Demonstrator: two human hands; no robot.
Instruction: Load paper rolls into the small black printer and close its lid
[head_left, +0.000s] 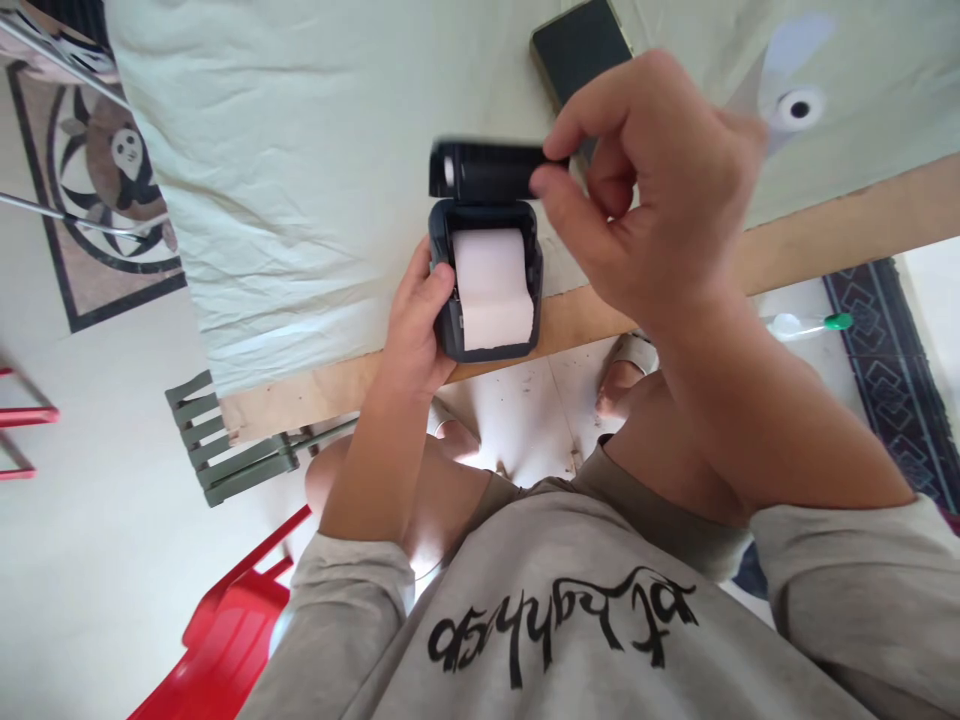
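Observation:
A small black receipt printer (537,285) is gripped along its left side by my left hand (417,325), thumb over the rim. Its cover (487,172) stands swung up at the far end. Inside the printer's bay sits a white paper roll (491,265), its loose end lying over the near side. My right hand (652,190) pinches the right corner of the raised cover between thumb and index finger; the other fingers are curled.
The table (300,150) has a pale green cloth and a bare wooden front edge (847,200). Beyond my right hand lie a dark flat box (581,50) and another paper roll (799,108). A red plastic chair (225,620) stands at lower left, near a folded green stool (232,450).

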